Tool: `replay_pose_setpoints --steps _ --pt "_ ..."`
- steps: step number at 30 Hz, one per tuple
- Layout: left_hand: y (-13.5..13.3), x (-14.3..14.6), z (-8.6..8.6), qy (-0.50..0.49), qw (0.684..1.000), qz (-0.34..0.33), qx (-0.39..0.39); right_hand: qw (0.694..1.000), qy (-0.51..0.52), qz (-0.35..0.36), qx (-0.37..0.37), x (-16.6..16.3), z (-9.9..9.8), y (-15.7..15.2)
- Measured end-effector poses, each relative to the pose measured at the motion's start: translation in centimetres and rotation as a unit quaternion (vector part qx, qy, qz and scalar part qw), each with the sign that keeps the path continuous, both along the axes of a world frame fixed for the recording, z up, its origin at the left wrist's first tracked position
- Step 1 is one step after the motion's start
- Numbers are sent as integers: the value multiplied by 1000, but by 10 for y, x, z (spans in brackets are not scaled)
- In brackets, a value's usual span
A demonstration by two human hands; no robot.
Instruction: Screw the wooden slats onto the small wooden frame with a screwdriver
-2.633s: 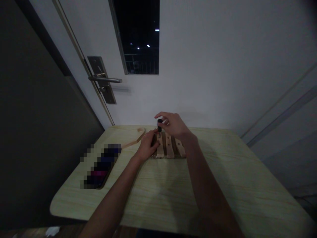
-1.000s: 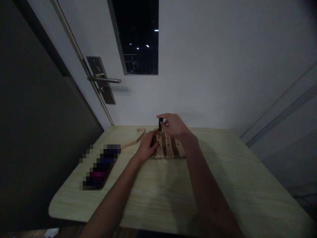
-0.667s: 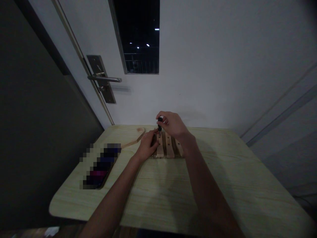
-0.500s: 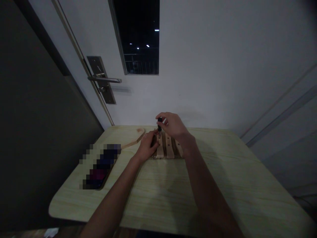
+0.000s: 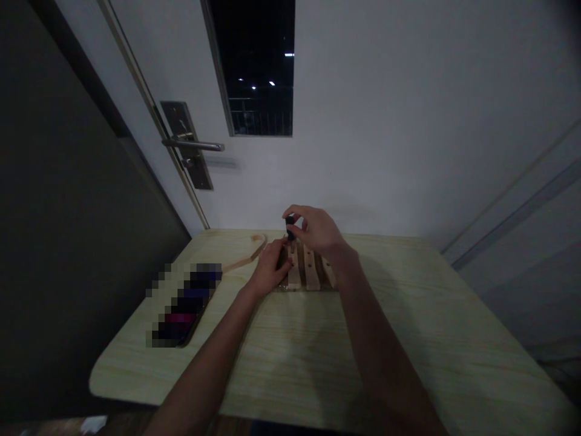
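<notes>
Standing almost upright over the far end of the leftmost wooden strip (image 5: 294, 278), the small screwdriver (image 5: 290, 226) has a dark handle that looks light, rigid and possibly smooth, so the thick part of the handle seems the best place to hold it; its thin shaft would give less purchase. The right hand (image 5: 318, 229) has that handle pinched between thumb and curled fingers, leaving little gap, with the wrist raised over the other strips. Whether the tip sits in a hole or only on the wood is too small to tell. The left hand (image 5: 267, 269) is spread at the strips' left side, thumb on the leftmost strip and fingertips near the shaft; whether any finger hooks under the edge is hidden. The strips lie side by side over a darker base (image 5: 301, 266), pierced with holes, and look stiff and fairly light, probably hard to damage by pressing, with their long edges the natural hold. Beneath is a pale table (image 5: 408, 315). Farther left lie a curved wooden piece (image 5: 239, 264) and a phone (image 5: 193, 303) with its screen pixelated. Beyond the table rises a white door (image 5: 385, 121) with a metal handle (image 5: 200, 146).
</notes>
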State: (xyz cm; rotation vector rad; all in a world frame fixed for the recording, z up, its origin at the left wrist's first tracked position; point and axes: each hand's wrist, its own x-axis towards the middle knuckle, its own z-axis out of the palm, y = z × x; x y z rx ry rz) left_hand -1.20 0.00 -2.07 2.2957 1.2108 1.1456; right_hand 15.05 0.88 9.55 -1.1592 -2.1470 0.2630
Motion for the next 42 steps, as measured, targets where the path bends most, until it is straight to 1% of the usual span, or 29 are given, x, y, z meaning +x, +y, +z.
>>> replay_pose_setpoints --steps 3,8,14,20,26,31,37,42 --pt "0 0 0 -11 1000 1 -2 1000 -10 -2 5 -1 -1 0" --pt "-3 -1 6 -17 1000 -12 2 1000 0 11 2 1 -2 1" --pt "-2 -11 13 29 999 -18 17 1000 8 3 3 2 -2 -1" --pt "-4 -17 17 69 997 -12 11 1000 13 15 3 3 -2 -3" --pt "-4 -16 14 81 997 -9 18 1000 20 20 -9 1 -1 -3" --pt "-1 -15 10 85 996 -4 16 1000 11 1 -9 1 -1 -1" --pt "-3 -14 11 80 997 -5 22 1000 -22 -6 20 1 -4 1" --pt "-4 -15 12 87 996 -2 20 1000 -6 -11 17 1 -3 -2"
